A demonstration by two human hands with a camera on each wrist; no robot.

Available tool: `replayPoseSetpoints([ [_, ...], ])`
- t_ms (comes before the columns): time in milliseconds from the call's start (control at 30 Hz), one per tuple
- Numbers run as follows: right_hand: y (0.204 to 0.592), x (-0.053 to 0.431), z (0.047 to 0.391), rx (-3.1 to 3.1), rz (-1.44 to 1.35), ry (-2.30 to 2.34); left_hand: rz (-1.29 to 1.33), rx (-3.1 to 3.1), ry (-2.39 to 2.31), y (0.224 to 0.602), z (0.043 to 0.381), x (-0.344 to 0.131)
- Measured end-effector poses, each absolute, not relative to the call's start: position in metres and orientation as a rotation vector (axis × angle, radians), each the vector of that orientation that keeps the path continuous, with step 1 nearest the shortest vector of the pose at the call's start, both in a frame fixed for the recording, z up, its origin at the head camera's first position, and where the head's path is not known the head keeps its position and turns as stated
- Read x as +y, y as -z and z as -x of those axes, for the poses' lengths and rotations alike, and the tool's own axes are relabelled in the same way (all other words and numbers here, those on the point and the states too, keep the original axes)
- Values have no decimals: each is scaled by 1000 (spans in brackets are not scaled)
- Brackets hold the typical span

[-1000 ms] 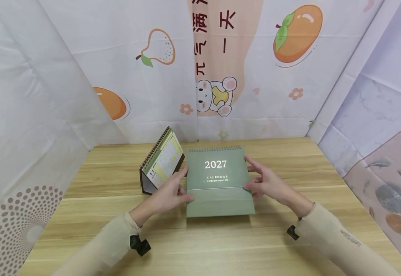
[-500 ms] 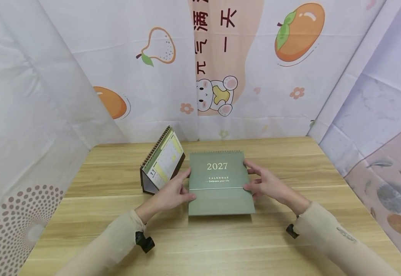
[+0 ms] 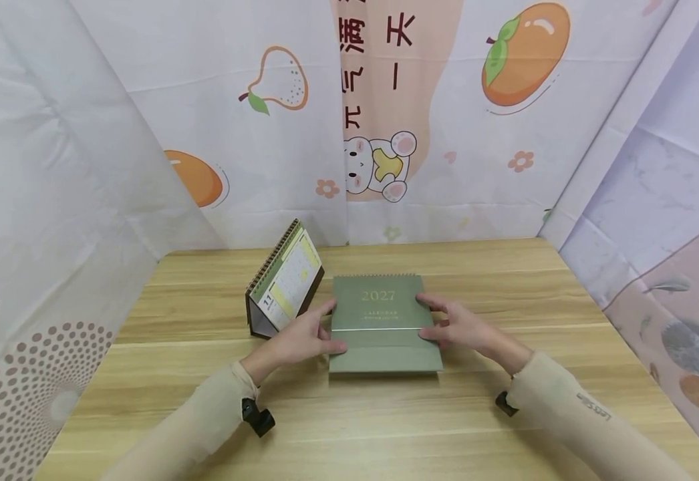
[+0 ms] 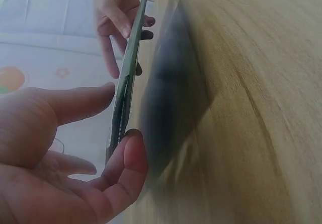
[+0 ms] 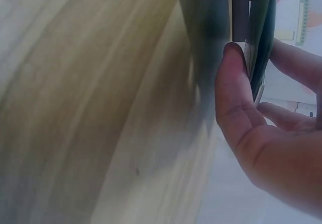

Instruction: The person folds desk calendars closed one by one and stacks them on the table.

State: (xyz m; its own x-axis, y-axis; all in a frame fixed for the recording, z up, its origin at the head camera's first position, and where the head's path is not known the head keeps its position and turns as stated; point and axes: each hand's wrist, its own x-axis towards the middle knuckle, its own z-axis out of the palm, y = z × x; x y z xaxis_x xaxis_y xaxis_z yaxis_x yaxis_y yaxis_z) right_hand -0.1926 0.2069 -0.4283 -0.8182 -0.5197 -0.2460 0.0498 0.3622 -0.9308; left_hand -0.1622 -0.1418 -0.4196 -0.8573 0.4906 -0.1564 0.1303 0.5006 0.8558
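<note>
A green 2027 desk calendar lies flat and folded between both hands, a little above the wooden table, its spiral binding at the far edge. My left hand pinches its left edge, thumb on one face and curled fingers on the other in the left wrist view. The right hand grips the opposite edge, with its fingers bent around the calendar's thin side in the right wrist view. Left of them stands a second desk calendar, propped up as a tent and showing a month page marked 11.
The wooden table reaches to a white printed curtain at the back. More curtain hangs along the left and right sides. A black wrist mount sits under the left sleeve, another under the right.
Both hands have lowered the green calendar and tipped it flatter, so its far edge has come down towards the table and its gold lettering looks dimmer. The standing calendar stays in place.
</note>
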Motion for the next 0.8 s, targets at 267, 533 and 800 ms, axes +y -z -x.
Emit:
replayPoseSetpoints([
  [267,431,202,191,2128,471,1392,-453,2320,-1315,421,163,-142],
  [533,421,200,190,2157,486,1364,-405,2293,-1375,421,163,-140],
  [800,418,201,191,2192,512,1343,-383,2320,-1408,419,160,-136],
])
